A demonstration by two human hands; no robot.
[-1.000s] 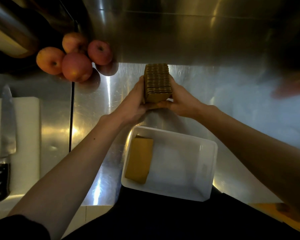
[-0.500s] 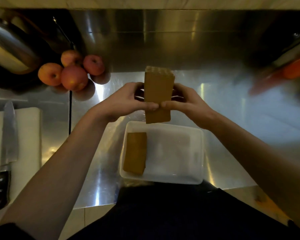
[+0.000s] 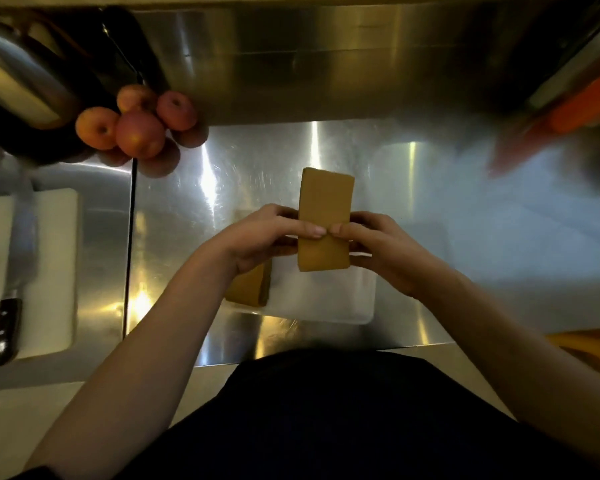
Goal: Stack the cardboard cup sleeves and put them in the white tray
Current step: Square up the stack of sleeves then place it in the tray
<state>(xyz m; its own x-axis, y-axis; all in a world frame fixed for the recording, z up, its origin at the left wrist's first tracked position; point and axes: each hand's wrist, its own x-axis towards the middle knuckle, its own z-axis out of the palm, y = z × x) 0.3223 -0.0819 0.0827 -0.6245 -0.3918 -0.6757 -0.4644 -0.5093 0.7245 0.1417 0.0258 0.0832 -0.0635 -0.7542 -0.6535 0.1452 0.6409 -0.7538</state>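
A brown stack of cardboard cup sleeves is held flat side up between both hands, above the far part of the white tray. My left hand grips its left side and my right hand its right, thumbs meeting on top. A second stack of sleeves lies in the tray's left end, partly hidden by my left wrist. My hands and the held stack cover most of the tray.
Several apples sit at the back left beside a dark pan. A knife lies on a white cutting board at the left. An orange object, blurred, is at the far right on the steel counter.
The stack has turned from edges-up to flat face up and come down toward me over the tray, still in both hands.
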